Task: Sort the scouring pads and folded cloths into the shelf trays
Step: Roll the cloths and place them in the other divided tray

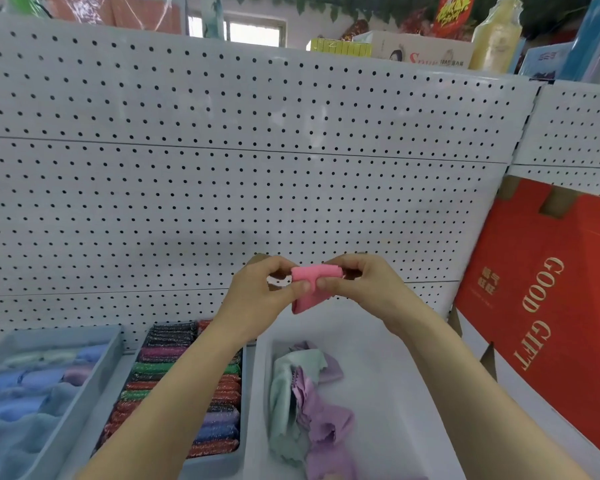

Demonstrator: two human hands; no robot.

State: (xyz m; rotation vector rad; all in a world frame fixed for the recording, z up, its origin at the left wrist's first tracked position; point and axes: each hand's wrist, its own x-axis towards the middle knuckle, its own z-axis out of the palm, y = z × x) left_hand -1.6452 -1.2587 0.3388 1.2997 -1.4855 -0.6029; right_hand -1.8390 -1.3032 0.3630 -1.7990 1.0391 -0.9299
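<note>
A pink cloth (309,289) is pinched between left hand (257,292) and right hand (357,282) above the right tray (395,375); a slackened pinch could undo the fold.

At the middle of the frame we see a pink cloth (309,292), soft and matt. Behind it the pegboard (222,168) looks to us like white painted metal, smooth with a dull sheen. Lower down, the trays (378,375) look like grey plastic, smooth and matt. In the middle tray the scouring pads (146,368) are rough and glitter with metallic thread. The lilac and mint cloths (305,403) at lower right are thin and matt. The blue cloths (14,407) at lower left look fluffy. At the right, the red box (551,306) is smooth cardboard with gold lettering.
</note>
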